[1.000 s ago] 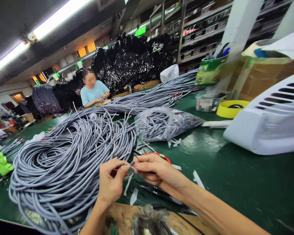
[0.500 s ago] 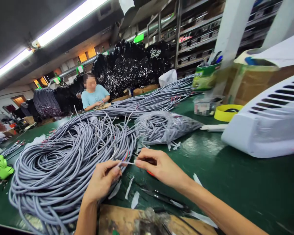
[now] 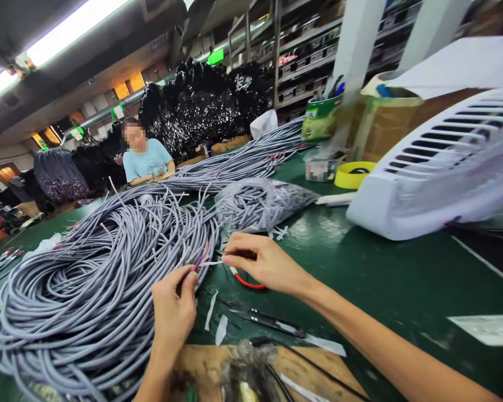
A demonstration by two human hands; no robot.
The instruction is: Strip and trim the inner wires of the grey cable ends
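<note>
My left hand [image 3: 175,307] is closed, thumb against fingers, on a cable end whose red and blue wires [image 3: 202,257] fan out above the fingertips. A thin white strip [image 3: 212,263] stretches from there to my right hand [image 3: 262,261], which pinches its other end between thumb and fingers. Below the right palm a red loop [image 3: 248,282] with a white end rests on the table; what else that hand may hold is hidden. Left of both hands lies a big coil of grey cables [image 3: 96,279]. Black snips [image 3: 268,322] lie just below the hands.
A bag of short grey pieces [image 3: 255,206] lies beyond my hands. On the right stand a white slotted appliance [image 3: 423,167], a yellow tape roll [image 3: 352,175] and a green can [image 3: 322,117]. A stained wooden board [image 3: 205,363] is nearest me. A person in light blue [image 3: 148,159] sits across.
The view has shifted right and slightly down. The red loop under my right hand shows more fully. Both hands keep their pinch, with the white strip still between them.
</note>
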